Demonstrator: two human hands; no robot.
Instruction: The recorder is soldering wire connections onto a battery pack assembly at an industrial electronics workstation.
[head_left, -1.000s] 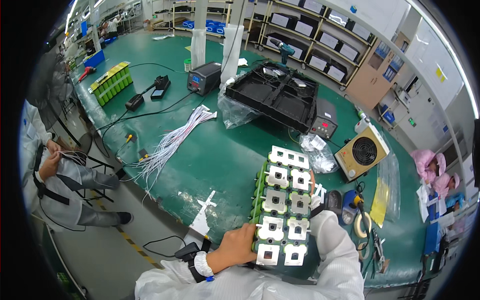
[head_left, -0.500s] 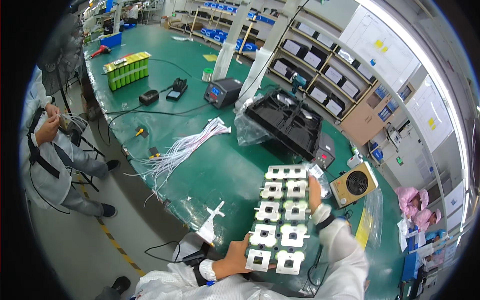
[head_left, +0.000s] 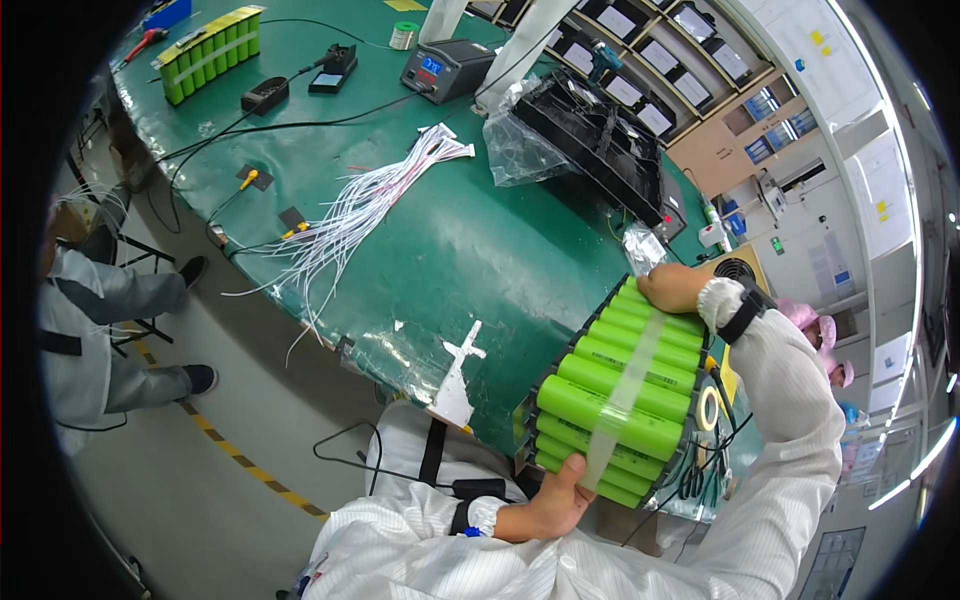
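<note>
Between my two hands is a battery pack [head_left: 585, 392] of several green cylindrical cells in dark end frames, with a strip of clear tape across them. The pack is tilted on its side, its row of cells facing up. My left hand [head_left: 553, 503] grips the near end, thumb on top of a cell and fingers hidden beneath. At the far end, my right hand [head_left: 672, 288] is closed over the corner, its fingertips partly hidden. Whether the pack touches the green table [head_left: 420, 270] below cannot be made out.
White wire harnesses [head_left: 370, 200] lie left of centre. Behind them stand a soldering station [head_left: 447, 72], an iron stand [head_left: 333, 70] and another green battery pack [head_left: 212, 55]. A black plastic case [head_left: 590, 140] sits at the back. A tape roll [head_left: 707, 408] lies right of the pack. A person [head_left: 85, 320] stands left.
The pack has been turned from its white-and-metal terminal face onto its side, so the green cells now show. Both hands have kept hold, and my right arm has swung outward to the right.
</note>
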